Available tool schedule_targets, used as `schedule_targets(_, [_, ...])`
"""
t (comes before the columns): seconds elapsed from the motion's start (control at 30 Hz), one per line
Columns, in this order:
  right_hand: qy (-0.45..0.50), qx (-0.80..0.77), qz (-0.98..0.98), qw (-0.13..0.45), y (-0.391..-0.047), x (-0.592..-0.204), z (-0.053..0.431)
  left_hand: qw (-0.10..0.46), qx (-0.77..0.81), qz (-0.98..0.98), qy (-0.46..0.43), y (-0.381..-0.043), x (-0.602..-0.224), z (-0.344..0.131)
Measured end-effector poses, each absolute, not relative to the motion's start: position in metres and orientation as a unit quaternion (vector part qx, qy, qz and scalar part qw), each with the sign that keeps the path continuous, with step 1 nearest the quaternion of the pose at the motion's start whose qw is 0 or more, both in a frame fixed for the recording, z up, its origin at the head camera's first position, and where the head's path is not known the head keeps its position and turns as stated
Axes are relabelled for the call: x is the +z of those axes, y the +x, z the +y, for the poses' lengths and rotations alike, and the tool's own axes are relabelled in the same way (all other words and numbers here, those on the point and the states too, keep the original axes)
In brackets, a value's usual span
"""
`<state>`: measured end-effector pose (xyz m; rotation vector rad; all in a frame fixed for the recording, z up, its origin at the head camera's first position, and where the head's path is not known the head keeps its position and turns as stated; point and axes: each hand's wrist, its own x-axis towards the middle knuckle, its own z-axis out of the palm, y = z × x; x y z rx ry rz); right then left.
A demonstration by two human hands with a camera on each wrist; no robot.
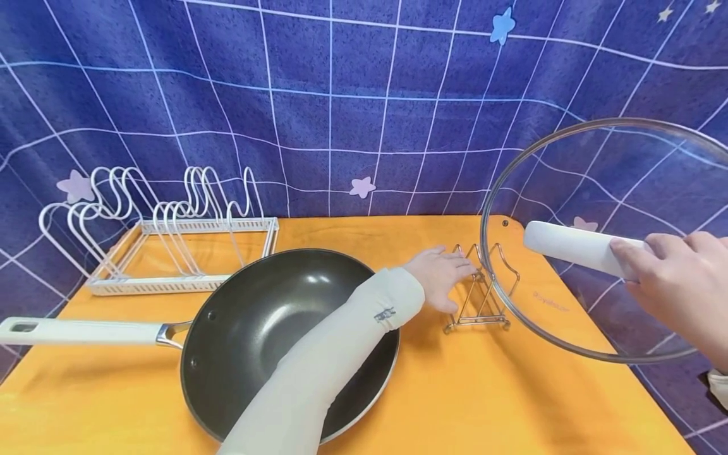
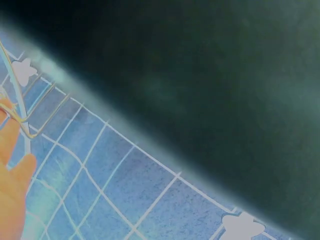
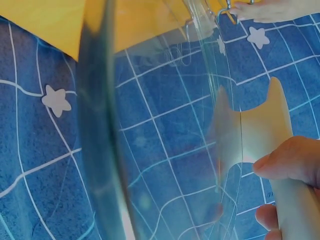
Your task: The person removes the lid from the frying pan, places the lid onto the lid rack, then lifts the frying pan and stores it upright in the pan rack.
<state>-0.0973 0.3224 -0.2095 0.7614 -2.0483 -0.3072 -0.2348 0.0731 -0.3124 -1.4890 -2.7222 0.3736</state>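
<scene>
My right hand (image 1: 682, 278) grips the white handle (image 1: 580, 246) of a clear glass lid (image 1: 603, 170), raised on edge at the right. The lid's metal rim overlaps a small wire rack (image 1: 480, 321) in the head view. My left hand (image 1: 440, 275) reaches across to this rack, fingers fairly straight at its wires and thumb apart. Part of that hand (image 2: 12, 185) also shows in the left wrist view, fingertips at a bent wire. Under my left forearm sits a dark wok (image 1: 250, 316) with a white handle pointing left. The right wrist view shows my thumb on the lid handle (image 3: 295, 200).
A long white rack (image 1: 170, 285) with curved wire dividers stands at the back left, just behind the wok. All of these stand on an orange-covered table (image 1: 455, 392). A blue curtain (image 1: 364, 114) with white lines and stars hangs behind the table and along its sides.
</scene>
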Motion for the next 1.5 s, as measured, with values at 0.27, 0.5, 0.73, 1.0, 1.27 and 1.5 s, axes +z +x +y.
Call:
schedule_targets(0.27, [0.307,-0.125,-0.838,0.435,-0.094,-0.205,0.317,0.009,0.120,-0.870,-0.478,-0.234,-0.312,0.073])
schedule_targets(0.5, [0.293,-0.143,-0.841,0.432,-0.091,-0.204,0.312,0.010,0.115,-0.871,-0.477,-0.232,-0.312,0.072])
schedule_targets(0.73, [0.286,-0.165,-0.849,0.412,-0.088,-0.202,0.311,0.013,0.113,-0.872,-0.476,-0.232,-0.315,0.072])
schedule_targets(1.0, [0.276,-0.177,-0.858,0.395,-0.088,-0.203,0.308,0.012,0.117,-0.871,-0.477,-0.232,-0.314,0.072])
schedule_targets(1.27, [0.272,-0.179,-0.864,0.384,-0.085,-0.206,0.310,0.008,0.110,-0.872,-0.477,-0.232,-0.313,0.072])
schedule_targets(1.5, [0.271,-0.182,-0.864,0.384,-0.087,-0.208,0.310,0.009,0.107,-0.872,-0.478,-0.232,-0.313,0.072])
